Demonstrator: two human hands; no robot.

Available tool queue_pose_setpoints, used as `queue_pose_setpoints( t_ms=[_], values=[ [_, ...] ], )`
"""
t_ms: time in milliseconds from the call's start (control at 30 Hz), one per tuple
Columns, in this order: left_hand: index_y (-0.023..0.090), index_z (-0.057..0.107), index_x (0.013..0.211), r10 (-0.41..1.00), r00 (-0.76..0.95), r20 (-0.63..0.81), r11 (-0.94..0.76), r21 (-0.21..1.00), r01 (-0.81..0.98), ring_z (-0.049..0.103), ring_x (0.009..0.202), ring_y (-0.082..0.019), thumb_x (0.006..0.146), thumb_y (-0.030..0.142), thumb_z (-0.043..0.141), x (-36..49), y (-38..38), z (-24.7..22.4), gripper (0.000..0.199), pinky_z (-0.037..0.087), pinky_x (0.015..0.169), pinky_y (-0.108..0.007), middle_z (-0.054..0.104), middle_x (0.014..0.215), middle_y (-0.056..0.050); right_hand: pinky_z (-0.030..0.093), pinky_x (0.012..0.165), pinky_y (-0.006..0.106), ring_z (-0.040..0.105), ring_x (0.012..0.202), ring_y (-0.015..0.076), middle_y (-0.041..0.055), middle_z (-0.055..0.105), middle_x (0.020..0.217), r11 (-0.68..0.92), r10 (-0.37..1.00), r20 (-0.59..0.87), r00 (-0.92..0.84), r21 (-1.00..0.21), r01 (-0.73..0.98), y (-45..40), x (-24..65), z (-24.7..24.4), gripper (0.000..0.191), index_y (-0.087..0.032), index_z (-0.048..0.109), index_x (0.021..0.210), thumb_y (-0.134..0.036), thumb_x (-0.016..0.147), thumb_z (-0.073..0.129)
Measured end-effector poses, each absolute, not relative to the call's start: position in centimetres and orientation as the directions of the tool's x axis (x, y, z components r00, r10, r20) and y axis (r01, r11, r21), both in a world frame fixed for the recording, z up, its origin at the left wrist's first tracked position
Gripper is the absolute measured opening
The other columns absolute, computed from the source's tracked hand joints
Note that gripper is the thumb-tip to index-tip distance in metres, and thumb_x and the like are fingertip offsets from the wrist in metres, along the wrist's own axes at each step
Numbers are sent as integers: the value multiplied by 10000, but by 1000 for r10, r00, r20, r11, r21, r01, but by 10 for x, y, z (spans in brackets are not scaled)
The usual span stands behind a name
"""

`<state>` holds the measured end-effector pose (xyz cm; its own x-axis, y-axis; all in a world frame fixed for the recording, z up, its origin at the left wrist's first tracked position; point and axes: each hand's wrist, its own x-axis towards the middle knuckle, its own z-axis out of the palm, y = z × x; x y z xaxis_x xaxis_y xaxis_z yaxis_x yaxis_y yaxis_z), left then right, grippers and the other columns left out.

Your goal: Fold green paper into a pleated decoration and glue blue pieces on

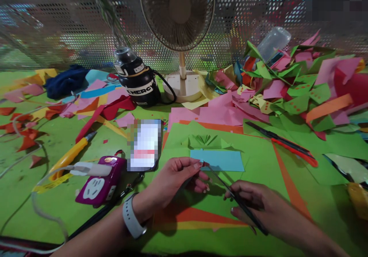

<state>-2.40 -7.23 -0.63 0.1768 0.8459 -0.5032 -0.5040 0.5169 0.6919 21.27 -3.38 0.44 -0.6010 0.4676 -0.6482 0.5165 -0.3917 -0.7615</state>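
Between its thumb and fingertips my left hand pinches a tiny red scrap, apparently paper. My right hand is closed round slim dark tweezers, whose tips meet the scrap at the left fingertips. Just beyond these fingers lies a blue paper rectangle. Behind it sits a green folded paper piece with fanned pleats. Both rest on large green paper sheets, with orange sheets showing below. The ends of the left fingers partly hide the scrap.
A phone, purple power adapter and yellow cutter lie left. A black bottle and fan stand behind. At right are a red-and-black cutter and heaped paper scraps. Cables cross the left side.
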Motion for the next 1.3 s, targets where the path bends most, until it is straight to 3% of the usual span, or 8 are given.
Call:
queue_pose_setpoints(
  t_ms=[533, 1133, 1300],
  values=[
    [134, 701, 872, 836, 204, -510, 539, 692, -479, 675, 591, -119, 775, 358, 781, -22, -74, -6, 257, 534, 616, -260, 741, 750, -44, 407, 563, 177, 528, 724, 118, -20, 623, 816, -409, 436, -660, -612, -751, 519, -34, 212, 7, 371, -226, 635, 943, -500, 734, 774],
    [123, 700, 853, 835, 208, -510, 540, 682, -493, 686, 581, -111, 732, 377, 821, -23, -73, -6, 307, 536, 595, -224, 752, 729, -43, 401, 587, 176, 513, 717, 104, -27, 630, 802, -427, 441, -653, -616, -756, 495, -34, 213, 1, 334, -214, 634, 936, -474, 768, 758],
    [126, 687, 837, 822, 188, -538, 553, 672, -492, 685, 577, -116, 713, 397, 834, -23, -72, -6, 332, 537, 593, -227, 748, 712, -42, 392, 564, 162, 486, 713, 103, -35, 584, 776, -452, 466, -657, -593, -753, 479, -33, 213, 3, 372, -212, 634, 915, -471, 711, 805]
  ],
)
